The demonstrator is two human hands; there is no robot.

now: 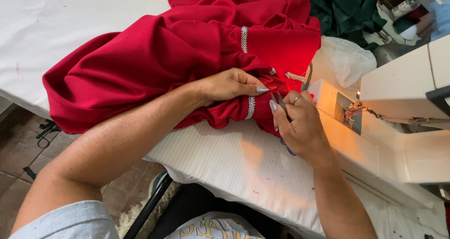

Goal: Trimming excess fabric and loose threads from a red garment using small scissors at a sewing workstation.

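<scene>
A person seated at a white tabletop (220,164) works on a bundled red garment (154,60) trimmed with silver rhinestone bands (244,38). The left hand (229,85), near the centre of the view, presses down on the fabric with its fingers (255,88) clenched on a fold of the cloth, just beside one sparkling band. At about 4 o'clock from it, the right hand (300,126) pinches a small pair of metal snips (280,100) between thumb and forefinger, the tips touching the red cloth at the edge of the fold; a ring shows on one finger. The garment lies heaped from the centre toward 10 o'clock, spilling over the tabletop's near edge at 9 o'clock. A white sewing machine (403,112) stands at 3 o'clock, its small lamp casting an orange glow over the needle area and the right hand. Dark green fabric (342,9) is piled at 1 o'clock, with a clear plastic bag (347,58) just below it, beside the machine.
</scene>
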